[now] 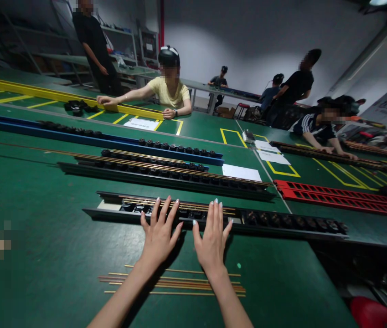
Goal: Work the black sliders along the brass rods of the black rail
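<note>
My left hand [159, 234] lies with its fingers spread over the near edge of a long black channel [292, 232]. Beside it my right hand [211, 239] rests palm down on the same channel, fingers stretched out. Thin brass-coloured rods [193, 206] run lengthwise along the channel, under or just past my fingertips; exact contact is hard to tell. Black blocks [275, 219] sit in a row inside its right part. A pale strip [109, 206] shows at its left end. Below my wrists, several loose brass and copper-coloured rods [179, 285] lie on the green table [59, 269].
Behind stands another black channel [166, 177] with rods on top, then a blue channel [111, 141] with black blocks. White paper [241, 172] and a red slotted rail [333, 197] lie to the right. Across the table a person [171, 91] touches a yellow rail [43, 92].
</note>
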